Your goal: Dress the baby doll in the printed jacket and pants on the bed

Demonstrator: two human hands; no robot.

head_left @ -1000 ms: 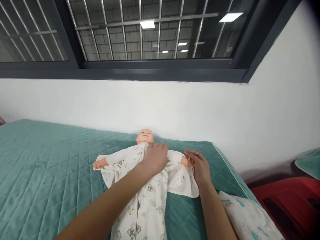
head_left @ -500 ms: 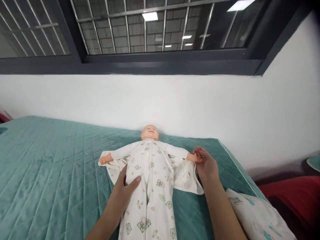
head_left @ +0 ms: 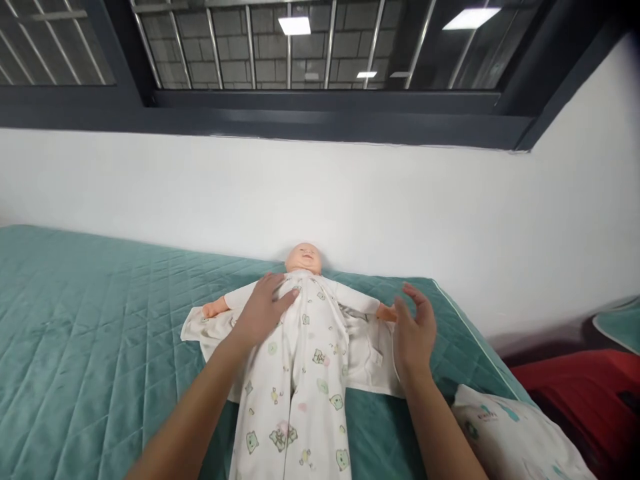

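Evidently, from the head view, your left hand lies on the chest of the doll, thumb spread from the fingers, perhaps to steady the torso. Your right hand is half curled, thumb and fingers parted, beside the doll's little hand; you cannot tell from here whether they touch. The doll is face up on the green quilted cover, its head near the white wall, arms stretched sideways, which likely leaves its sleeves easy to reach. Soft, bear-printed cloth drapes its front in loose lengthwise folds, while a pale flap fans out under the arm. The cover looks velvety, stitched in diamonds; the doll's skin seems smooth and rubbery.
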